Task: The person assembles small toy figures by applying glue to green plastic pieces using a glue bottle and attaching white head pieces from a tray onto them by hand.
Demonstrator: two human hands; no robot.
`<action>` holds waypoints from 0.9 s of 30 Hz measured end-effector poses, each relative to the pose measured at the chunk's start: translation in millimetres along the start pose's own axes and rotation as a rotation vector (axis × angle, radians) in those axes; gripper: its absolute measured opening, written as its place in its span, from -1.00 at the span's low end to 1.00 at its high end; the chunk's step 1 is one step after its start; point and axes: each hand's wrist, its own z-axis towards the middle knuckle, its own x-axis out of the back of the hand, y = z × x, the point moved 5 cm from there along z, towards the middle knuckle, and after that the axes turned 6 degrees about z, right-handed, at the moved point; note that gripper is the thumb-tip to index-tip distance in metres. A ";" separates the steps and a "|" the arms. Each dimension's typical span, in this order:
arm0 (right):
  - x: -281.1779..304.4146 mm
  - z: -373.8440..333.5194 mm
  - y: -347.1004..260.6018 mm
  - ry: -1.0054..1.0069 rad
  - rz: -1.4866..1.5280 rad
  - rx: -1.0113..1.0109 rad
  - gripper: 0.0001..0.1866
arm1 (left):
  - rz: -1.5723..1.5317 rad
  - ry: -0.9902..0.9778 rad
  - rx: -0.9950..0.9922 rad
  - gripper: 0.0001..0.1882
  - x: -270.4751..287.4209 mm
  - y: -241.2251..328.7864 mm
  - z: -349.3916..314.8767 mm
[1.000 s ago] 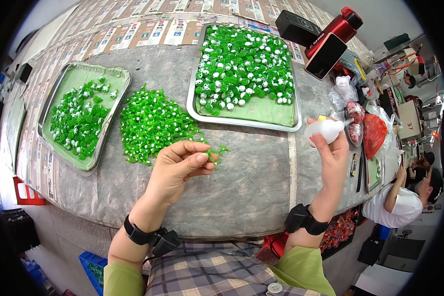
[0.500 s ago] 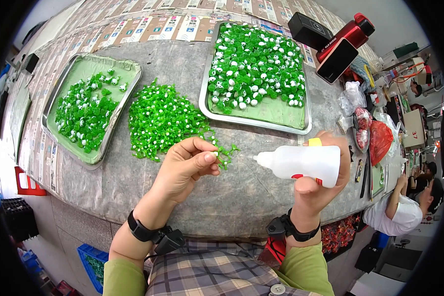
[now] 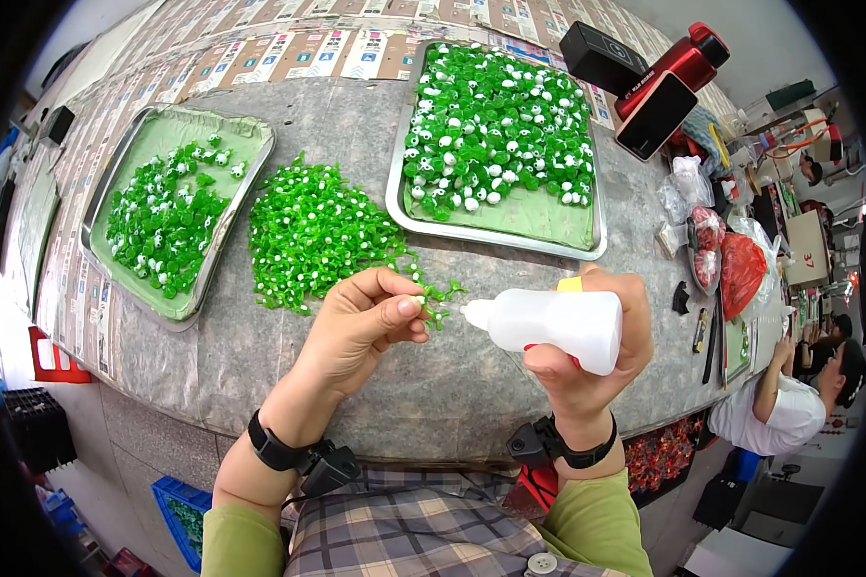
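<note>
My left hand (image 3: 361, 327) pinches a small green plastic piece with a white tip (image 3: 421, 300) between thumb and fingertips. My right hand (image 3: 601, 380) is wrapped round a white squeeze bottle (image 3: 553, 322), tipped on its side. Its narrow nozzle points left and lies close to the pinched piece; whether they touch is too small to tell. Beyond my left hand spreads a heap of green pieces with white dots (image 3: 322, 231), a few loose ones straggling toward my fingertips.
Green-lined metal trays, one at left (image 3: 188, 125) and one at far right (image 3: 539, 229), hold green pieces with white balls. A phone (image 3: 656, 115) leans by a red bottle (image 3: 683, 65) and black box (image 3: 601, 56). Plastic bags (image 3: 741, 274) lie right. Another person (image 3: 775, 409) sits beyond.
My right hand has brought the squeeze bottle leftward, so its nozzle is now close to my left fingertips. The left hand has kept its pinch in nearly the same spot.
</note>
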 end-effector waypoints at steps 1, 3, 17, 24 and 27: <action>0.4 0.8 -1.0 0.000 -0.001 0.000 -0.45 | 0.005 0.003 0.003 -0.89 -0.3 -0.2 0.2; -1.0 2.8 -3.3 -0.017 -0.034 0.014 -0.46 | 0.008 0.003 0.005 -0.90 0.0 -0.5 0.1; 2.6 1.1 1.5 0.038 -0.051 -0.011 -0.46 | 0.022 -0.012 0.004 -0.92 0.2 0.4 -0.7; 5.5 -2.9 4.8 0.104 0.068 -0.027 -0.47 | 0.050 0.018 -0.026 -0.91 0.3 1.2 0.1; 8.4 -0.4 1.8 0.084 0.042 0.007 -0.48 | 0.110 0.073 -0.109 -0.89 -0.4 5.8 -0.3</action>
